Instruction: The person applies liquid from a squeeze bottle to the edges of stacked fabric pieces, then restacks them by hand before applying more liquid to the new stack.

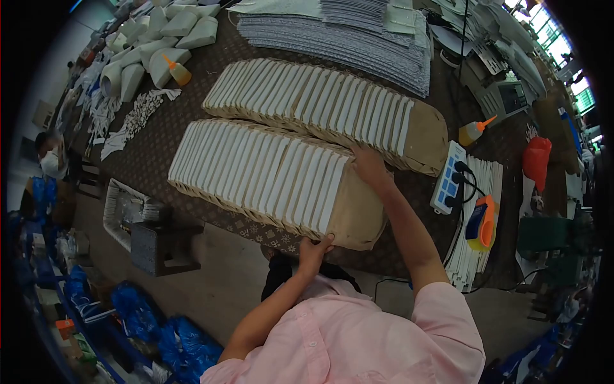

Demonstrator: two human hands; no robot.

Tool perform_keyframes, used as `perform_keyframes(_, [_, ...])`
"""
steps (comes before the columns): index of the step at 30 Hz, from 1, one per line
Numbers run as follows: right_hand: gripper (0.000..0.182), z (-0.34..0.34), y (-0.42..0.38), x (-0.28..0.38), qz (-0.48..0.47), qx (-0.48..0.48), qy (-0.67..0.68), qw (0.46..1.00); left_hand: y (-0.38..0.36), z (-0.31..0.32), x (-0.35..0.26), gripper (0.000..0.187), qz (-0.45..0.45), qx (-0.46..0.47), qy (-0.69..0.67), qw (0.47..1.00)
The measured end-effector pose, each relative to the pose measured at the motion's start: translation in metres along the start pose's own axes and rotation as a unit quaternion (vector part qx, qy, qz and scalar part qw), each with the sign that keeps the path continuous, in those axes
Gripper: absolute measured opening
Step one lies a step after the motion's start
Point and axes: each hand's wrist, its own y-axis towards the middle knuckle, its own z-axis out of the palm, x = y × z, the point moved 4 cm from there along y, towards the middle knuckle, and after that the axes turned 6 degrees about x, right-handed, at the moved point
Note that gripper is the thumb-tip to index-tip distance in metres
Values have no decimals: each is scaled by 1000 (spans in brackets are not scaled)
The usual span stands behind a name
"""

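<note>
Two long rows of overlapping brown paper bags with white strips lie side by side on the table, a far row (422, 137) and a near row (358, 205). My left hand (312, 253) grips the near row's front edge close to its right end, thumb on top. At that row's back edge, by the gap between the rows, my right hand (371, 168) is closed over the bags; some of its fingertips are hidden.
Patterned sheets (345, 48) are stacked behind the rows. To the right are a power strip (449, 176), a glue bottle (474, 132), an orange tape dispenser (484, 221) and white strips (473, 256). Another glue bottle (180, 73) and white folded pieces (169, 38) lie at the back left.
</note>
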Motion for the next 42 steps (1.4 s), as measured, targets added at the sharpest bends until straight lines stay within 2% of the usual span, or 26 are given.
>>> perform_keyframes(1, [34, -11, -7, 8, -2, -56, -5, 998, -3, -1, -2, 36, -16, -5, 9, 1000])
perform_keyframes(2, [34, -17, -15, 13, -7, -55, -3, 998, -6, -2, -4, 38, -32, -11, 17, 999])
perform_keyframes(4, [31, -39, -37, 17, -49, -169, 77, 981, -10, -10, -4, 37, -48, 10, -7, 999])
perform_keyframes(6, [26, -42, -65, 22, -9, -187, 120, 975, -17, -20, -4, 36, -62, 34, -36, 997])
perform_keyframes(8, [21, -24, -91, 27, -9, -202, 124, 972, -23, -34, -3, 29, -120, 45, -18, 992])
perform_keyframes(9, [21, -9, -97, 29, -16, -199, 123, 972, -24, -42, -4, 29, -116, 41, -24, 992])
perform_keyframes(11, [16, 22, -109, 31, -19, -140, 136, 981, -30, -57, 1, 25, -148, 67, -39, 986])
perform_keyframes(15, [16, 15, -116, 38, -25, -149, 111, 982, -43, -91, -19, 21, -148, 24, -51, 987])
perform_keyframes(17, [18, 4, -112, 35, 0, -204, 149, 968, -43, -115, -39, 18, -106, -7, -92, 990])
perform_keyframes(20, [21, 2, -111, 54, -11, -229, 125, 965, -39, -164, -68, 17, -81, -27, -103, 991])
perform_keyframes(21, [21, 3, -113, 61, -17, -226, 126, 966, -35, -181, -82, 17, -63, -29, -110, 991])
perform_keyframes(23, [25, 17, -109, 78, -6, -148, 89, 985, -28, -213, -121, 16, -37, -49, -108, 992])
perform_keyframes(25, [25, 26, -110, 74, 40, -141, 57, 988, -14, -253, -169, 17, 37, -67, -89, 993])
perform_keyframes(26, [25, 26, -109, 70, 27, -165, 2, 986, -5, -277, -192, 17, 45, -70, -93, 992])
perform_keyframes(27, [24, 28, -105, 71, 16, -189, -53, 980, 6, -303, -218, 17, 84, -82, -71, 991])
perform_keyframes(29, [25, 9, -89, 93, 145, -215, 44, 965, 41, -354, -267, 17, 129, -88, -45, 987])
perform_keyframes(30, [25, 6, -78, 108, 149, -222, 45, 962, 65, -381, -291, 17, 156, -112, -25, 981])
perform_keyframes(32, [26, 11, -52, 136, 223, -278, 223, 907, 115, -425, -338, 19, 200, -149, 7, 968])
perform_keyframes(36, [26, 27, 8, 242, 254, -300, 281, 875, 242, -461, -415, 25, 224, -101, 55, 968])
perform_keyframes(38, [28, 33, 30, 297, 182, -211, 209, 937, 312, -465, -453, 43, 301, -107, 185, 930])
perform_keyframes(40, [28, 53, 37, 314, 220, -198, 253, 921, 367, -456, -489, 67, 337, -117, 267, 895])
perform_keyframes(41, [28, 66, 38, 322, 259, -221, 288, 895, 394, -450, -505, 83, 360, -114, 309, 873])
perform_keyframes(42, [28, 71, 41, 332, 278, -239, 284, 886, 424, -449, -512, 85, 413, -149, 352, 827])
